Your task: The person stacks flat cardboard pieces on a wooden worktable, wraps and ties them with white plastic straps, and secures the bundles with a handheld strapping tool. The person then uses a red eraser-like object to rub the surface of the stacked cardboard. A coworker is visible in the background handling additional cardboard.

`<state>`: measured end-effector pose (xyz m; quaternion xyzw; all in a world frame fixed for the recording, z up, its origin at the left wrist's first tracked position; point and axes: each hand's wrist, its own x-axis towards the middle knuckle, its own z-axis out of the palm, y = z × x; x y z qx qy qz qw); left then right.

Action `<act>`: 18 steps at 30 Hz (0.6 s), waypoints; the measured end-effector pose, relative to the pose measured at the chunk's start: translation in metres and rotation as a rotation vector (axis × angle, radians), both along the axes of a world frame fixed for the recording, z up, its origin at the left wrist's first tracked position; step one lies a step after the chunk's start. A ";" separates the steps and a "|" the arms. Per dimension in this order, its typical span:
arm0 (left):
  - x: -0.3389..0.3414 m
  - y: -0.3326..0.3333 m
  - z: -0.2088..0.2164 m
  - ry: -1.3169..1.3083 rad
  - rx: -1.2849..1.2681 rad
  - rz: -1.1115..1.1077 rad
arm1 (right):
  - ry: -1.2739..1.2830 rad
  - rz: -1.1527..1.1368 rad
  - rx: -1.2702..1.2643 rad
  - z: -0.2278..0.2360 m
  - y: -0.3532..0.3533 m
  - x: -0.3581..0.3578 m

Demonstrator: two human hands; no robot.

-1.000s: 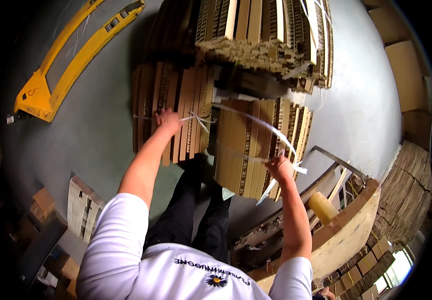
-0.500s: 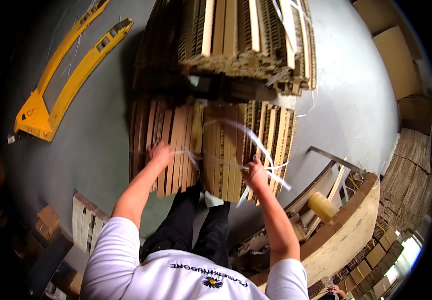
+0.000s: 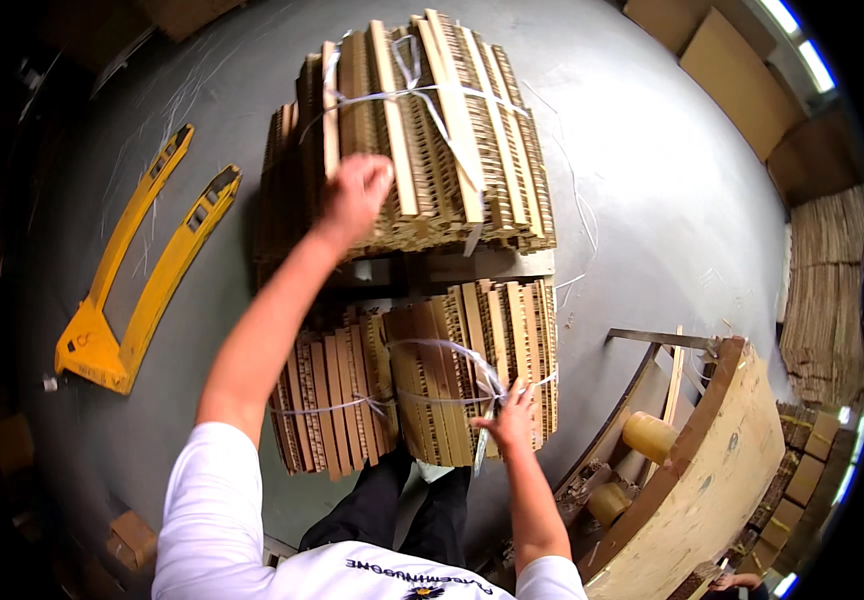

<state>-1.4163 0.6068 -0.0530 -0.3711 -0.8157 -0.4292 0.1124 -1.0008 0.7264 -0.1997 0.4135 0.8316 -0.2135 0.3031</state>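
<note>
The near stack holds two strapped bundles of corrugated cardboard strips, the left bundle [image 3: 327, 360] and the right bundle [image 3: 432, 420]. My right hand [image 3: 514, 420] rests on the right bundle with its fingers spread, at the knotted part of a white plastic strap [image 3: 457, 352] whose loop stands up from the strips. My left hand [image 3: 360, 190] is stretched forward over the front of a taller far stack [image 3: 452, 170]. Its fingers are curled, slightly blurred, and nothing shows in them. Another white strap [image 3: 392, 95] with a loose loop runs across this far stack.
A yellow pallet jack [image 3: 102, 345] stands on the floor at left. At right is a wooden-sided crate [image 3: 697, 470] with rolls of yellowish tape [image 3: 649, 437] and a projecting metal bar [image 3: 657, 338]. Cardboard stacks [image 3: 827, 300] line the right wall. Loose strapping [image 3: 582, 215] lies on the floor.
My left hand has left the near left bundle and reached forward to the far stack. My right hand's fingers have spread over the strap. The view has tilted toward the far stack.
</note>
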 end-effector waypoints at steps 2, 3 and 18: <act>-0.063 0.041 -0.006 0.182 -0.165 0.010 | 0.041 -0.032 0.066 -0.010 -0.015 -0.003; -0.098 0.046 -0.019 0.233 -0.225 0.007 | 0.008 -0.034 0.093 -0.013 -0.020 -0.012; -0.163 0.112 -0.024 -0.011 -0.603 0.208 | -0.055 -0.034 0.080 -0.050 0.000 -0.010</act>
